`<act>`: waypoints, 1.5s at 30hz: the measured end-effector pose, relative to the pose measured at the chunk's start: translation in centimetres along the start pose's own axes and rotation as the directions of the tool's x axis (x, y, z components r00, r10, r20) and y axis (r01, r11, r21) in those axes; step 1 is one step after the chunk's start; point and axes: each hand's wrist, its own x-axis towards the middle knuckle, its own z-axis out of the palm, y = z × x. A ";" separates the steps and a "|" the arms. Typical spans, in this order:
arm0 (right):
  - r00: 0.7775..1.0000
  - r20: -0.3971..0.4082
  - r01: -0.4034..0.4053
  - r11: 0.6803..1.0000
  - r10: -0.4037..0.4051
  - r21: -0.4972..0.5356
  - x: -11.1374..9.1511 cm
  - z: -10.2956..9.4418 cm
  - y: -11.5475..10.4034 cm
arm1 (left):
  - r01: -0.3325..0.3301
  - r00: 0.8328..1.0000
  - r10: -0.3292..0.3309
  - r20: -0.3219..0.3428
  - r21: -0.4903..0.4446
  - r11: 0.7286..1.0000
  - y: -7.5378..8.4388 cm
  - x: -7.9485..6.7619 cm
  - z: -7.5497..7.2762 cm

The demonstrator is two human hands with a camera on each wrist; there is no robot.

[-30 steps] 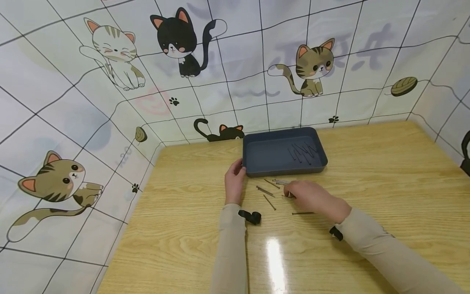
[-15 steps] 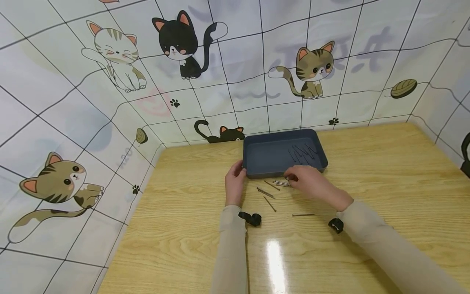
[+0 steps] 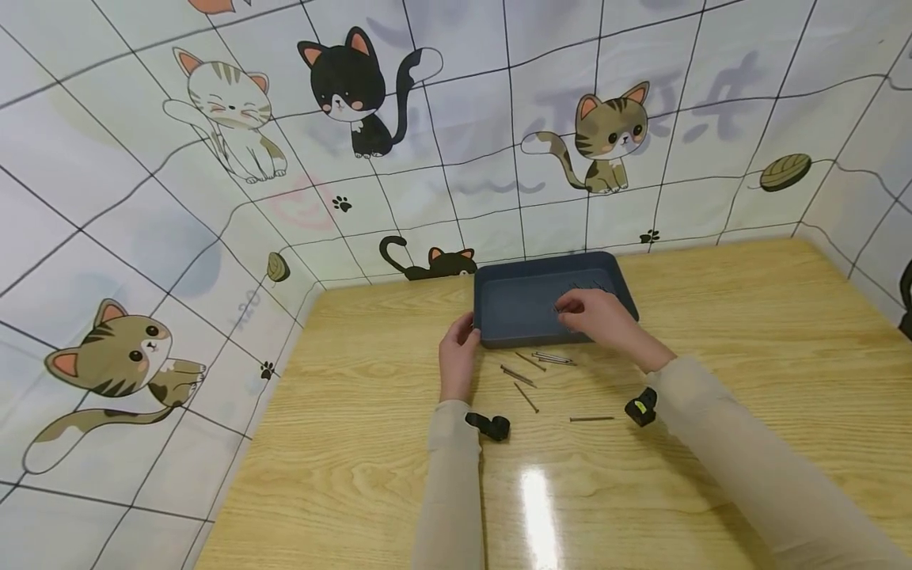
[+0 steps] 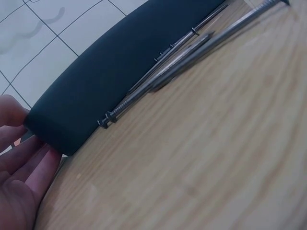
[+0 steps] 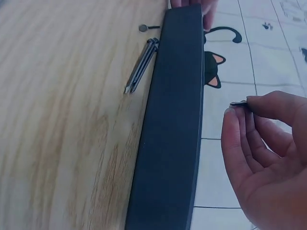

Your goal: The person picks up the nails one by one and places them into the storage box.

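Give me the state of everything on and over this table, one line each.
Tray: upright, uncovered
Right hand: pinching a small dark piece above the tray
Small dark piece: mostly hidden, apparently a nail
Left hand: gripping the tray's near left corner
Nails in tray: lying, partly hidden by right hand
Nails outside tray: lying on the table, unheld

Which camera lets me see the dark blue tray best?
The head view, because it looks down into the tray and shows its inside, though the right hand hides part. The left wrist view shows an outside wall, with the left hand touching a corner; the right wrist view shows mostly an outside wall.
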 end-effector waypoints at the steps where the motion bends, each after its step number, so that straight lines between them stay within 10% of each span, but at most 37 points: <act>1: 1.000 0.007 -0.018 0.999 0.018 0.027 0.2 -0.1 0.1 | -0.001 1.000 0.001 -0.003 0.007 1.000 0.0 0.0 0.0; 20: 0.974 0.048 -0.227 0.945 0.222 0.235 4.2 -0.2 1.8 | 0.000 1.000 0.000 -0.017 -0.013 1.000 -0.2 -0.1 0.3; 45: 0.970 -0.018 -0.240 0.943 0.242 -0.229 3.9 0.6 3.2 | -0.026 0.999 0.026 -0.022 -0.003 1.000 -0.2 -0.2 0.3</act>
